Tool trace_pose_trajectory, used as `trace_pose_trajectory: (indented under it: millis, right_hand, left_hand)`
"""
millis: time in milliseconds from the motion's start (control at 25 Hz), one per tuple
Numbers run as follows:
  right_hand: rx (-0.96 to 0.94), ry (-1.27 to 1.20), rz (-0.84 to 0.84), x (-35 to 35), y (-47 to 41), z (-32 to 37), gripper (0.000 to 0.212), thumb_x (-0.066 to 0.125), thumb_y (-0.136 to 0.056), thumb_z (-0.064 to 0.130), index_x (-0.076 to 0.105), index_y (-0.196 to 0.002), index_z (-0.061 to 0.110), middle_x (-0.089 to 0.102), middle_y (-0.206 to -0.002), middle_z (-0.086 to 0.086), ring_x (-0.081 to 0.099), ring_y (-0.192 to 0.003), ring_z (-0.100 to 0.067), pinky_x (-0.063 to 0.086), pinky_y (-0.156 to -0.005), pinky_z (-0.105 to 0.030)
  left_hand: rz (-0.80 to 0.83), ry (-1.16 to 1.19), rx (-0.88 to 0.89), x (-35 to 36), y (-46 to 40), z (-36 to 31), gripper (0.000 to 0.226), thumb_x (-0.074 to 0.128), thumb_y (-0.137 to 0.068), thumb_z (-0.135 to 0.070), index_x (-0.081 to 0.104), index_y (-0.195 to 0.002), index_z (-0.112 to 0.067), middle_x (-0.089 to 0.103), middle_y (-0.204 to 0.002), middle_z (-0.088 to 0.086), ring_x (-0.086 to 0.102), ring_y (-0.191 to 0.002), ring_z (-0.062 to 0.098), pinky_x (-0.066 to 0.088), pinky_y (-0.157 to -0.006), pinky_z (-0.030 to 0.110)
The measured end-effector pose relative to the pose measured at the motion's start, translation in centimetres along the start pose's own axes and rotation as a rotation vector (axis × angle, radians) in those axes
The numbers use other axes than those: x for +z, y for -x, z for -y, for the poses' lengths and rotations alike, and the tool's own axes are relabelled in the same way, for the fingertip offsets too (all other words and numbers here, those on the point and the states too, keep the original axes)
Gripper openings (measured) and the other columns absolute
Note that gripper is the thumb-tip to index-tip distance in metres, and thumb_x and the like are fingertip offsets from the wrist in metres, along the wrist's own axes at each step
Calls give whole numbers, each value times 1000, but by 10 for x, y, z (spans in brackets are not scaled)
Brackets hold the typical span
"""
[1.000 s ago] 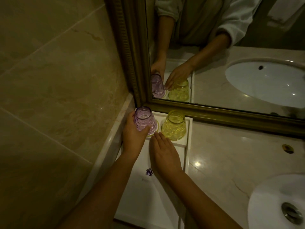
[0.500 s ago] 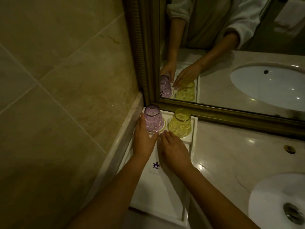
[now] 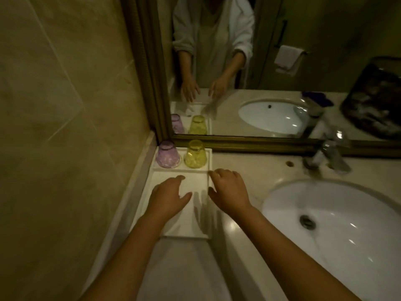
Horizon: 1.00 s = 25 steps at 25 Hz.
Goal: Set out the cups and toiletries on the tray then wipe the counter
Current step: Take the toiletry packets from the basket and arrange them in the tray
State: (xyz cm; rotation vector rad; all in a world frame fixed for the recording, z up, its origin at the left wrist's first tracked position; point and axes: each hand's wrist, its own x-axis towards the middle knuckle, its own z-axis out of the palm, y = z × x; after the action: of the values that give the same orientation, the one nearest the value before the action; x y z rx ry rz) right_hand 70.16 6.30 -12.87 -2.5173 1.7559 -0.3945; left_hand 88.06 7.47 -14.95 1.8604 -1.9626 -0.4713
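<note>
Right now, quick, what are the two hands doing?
Left hand: open, holding nothing, over the white tray.
Right hand: open, holding nothing, at the tray's right edge.

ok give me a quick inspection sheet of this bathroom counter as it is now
surface: marble counter, white sink set in it
job's things: white tray against the left wall; purple cup and yellow cup upside down in its far compartment; no toiletries seen
clutter: nothing seen
grips: left hand open over the tray; right hand open at its right rim
cables: nothing seen
surroundings: framed mirror, tap, tiled wall
</note>
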Motion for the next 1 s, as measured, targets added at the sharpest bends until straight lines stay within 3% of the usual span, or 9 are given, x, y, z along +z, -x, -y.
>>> trace_pose_trajectory:
  millis: [200,600,1000]
  right_hand:
    - [183,5,-71,-52,102,-21,43,53,-86,32,52,-124,13,62,-112,-11,57,-98,-29,43,-86,-38]
    - [547,11,-210,-138,300,-118,46,56,-84,37,51,-127,20,59,-120,-6,56,-105,-23,41,-91,-37]
    - [549,10,-235,-214,451,-250,49,61,-81,37,52,-125,18,59,-119,-5,56,-103,-21,47,-88,-38]
  left_hand:
    - [52,-55,225,6,49,-79,59,56,-81,-50,43,-132,-23,57,-129,5,55,-115,24,42,-94,36]
    - [134,-57,615,56,143,-258,52,56,-79,-52,51,-123,-24,62,-121,0,57,-107,20,42,-92,35]
    - [157,-3,650,134,235,-425,53,56,-80,-52,50,-124,-23,62,-122,2,59,-104,20,46,-88,36]
